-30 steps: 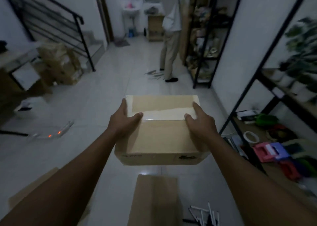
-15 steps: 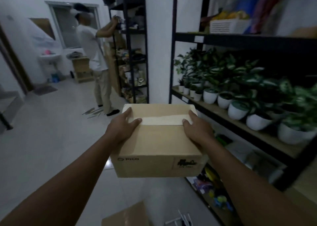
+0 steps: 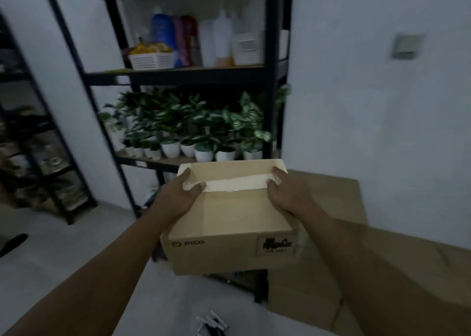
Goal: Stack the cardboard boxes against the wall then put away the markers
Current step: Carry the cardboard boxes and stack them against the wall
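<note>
I carry a taped cardboard box (image 3: 229,218) marked PICO in the air in front of me. My left hand (image 3: 178,198) grips its left side with the thumb on top. My right hand (image 3: 285,195) grips its right side the same way. Behind and below the carried box, larger cardboard boxes (image 3: 339,198) stand against the white wall (image 3: 377,106) at the right. Several markers (image 3: 210,323) lie on the floor at the bottom edge of the view.
A black metal shelf rack (image 3: 178,75) stands straight ahead, with potted plants (image 3: 188,129) on its middle level and bottles plus a white basket (image 3: 151,60) above. A second dark rack (image 3: 33,142) stands at the left. Grey tiled floor (image 3: 63,246) lies at lower left.
The view has swung right with the box held in both hands. The person at the far rack has left the view; the plant shelf, wall and stacked boxes now lie ahead.
</note>
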